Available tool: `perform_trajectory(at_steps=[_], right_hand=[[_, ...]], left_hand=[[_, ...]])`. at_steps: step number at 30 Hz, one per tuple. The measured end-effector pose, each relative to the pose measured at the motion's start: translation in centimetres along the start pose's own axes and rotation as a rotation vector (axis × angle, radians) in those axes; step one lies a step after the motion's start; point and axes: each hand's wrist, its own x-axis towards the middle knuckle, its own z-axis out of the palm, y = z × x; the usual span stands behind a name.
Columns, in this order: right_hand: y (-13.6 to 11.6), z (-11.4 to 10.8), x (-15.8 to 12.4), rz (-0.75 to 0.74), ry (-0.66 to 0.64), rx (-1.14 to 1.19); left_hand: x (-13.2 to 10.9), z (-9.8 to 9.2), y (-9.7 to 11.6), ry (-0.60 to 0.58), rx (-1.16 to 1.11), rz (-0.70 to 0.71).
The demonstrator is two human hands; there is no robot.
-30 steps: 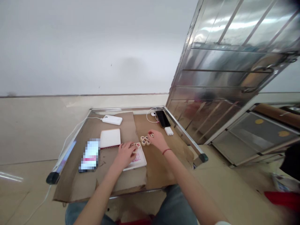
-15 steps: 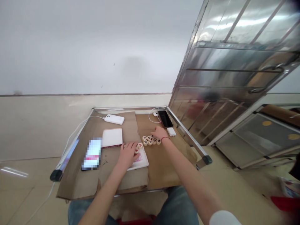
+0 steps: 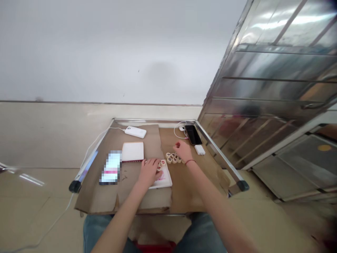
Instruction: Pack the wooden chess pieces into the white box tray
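Observation:
Spread over a shallow white box tray [image 3: 165,182] is my left hand [image 3: 149,172], its fingers stretched across red-marked xiangqi pieces [image 3: 163,163] and its thumb apart. The fingers hide part of those pieces. My right hand [image 3: 183,151] is curled with thumb and fingertips together, just above and behind a cluster of dark-marked xiangqi pieces [image 3: 174,160] on the cardboard. Whatever lies in its fingertips, if anything, is too small to make out. The right wrist covers the cluster's right end.
A white box part [image 3: 133,151] and a lit phone [image 3: 111,167] lie left. Behind are a white power bank [image 3: 135,131] with a cable, a black phone [image 3: 193,135] and a white charger [image 3: 199,150]. A metal frame [image 3: 221,156] edges the cardboard-covered table [image 3: 195,182].
The view has shifted, so the table appears further right. My right hand has lifted slightly off the dark-marked pieces and curled its fingers. My left hand stays on the tray.

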Motion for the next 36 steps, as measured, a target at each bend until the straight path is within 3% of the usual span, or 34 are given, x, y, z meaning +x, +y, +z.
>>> perform_trajectory(at_steps=[8, 13, 22, 29, 36], right_hand=[[-1.9, 0.3, -5.3, -0.181, -0.030, 0.250], [-2.5, 0.7, -7.2, -0.257, -0.094, 0.375], [-3.1, 1.5, -7.8, -0.215, -0.143, 0.609], [-3.2, 1.4, -9.0, -0.199, -0.210, 0.808], [-3.9, 1.5, -10.8, -0.181, -0.147, 0.808]], left_hand=[[0.0, -0.2, 0.0, -0.015, -0.032, -0.009], [-0.1, -0.5, 0.0, -0.025, -0.061, 0.001], [0.1, -0.6, -0.4, -0.027, -0.117, 0.001], [0.5, -0.4, 0.4, 0.120, -0.356, 0.082], [0.5, -0.1, -0.4, 0.102, -0.421, 0.112]])
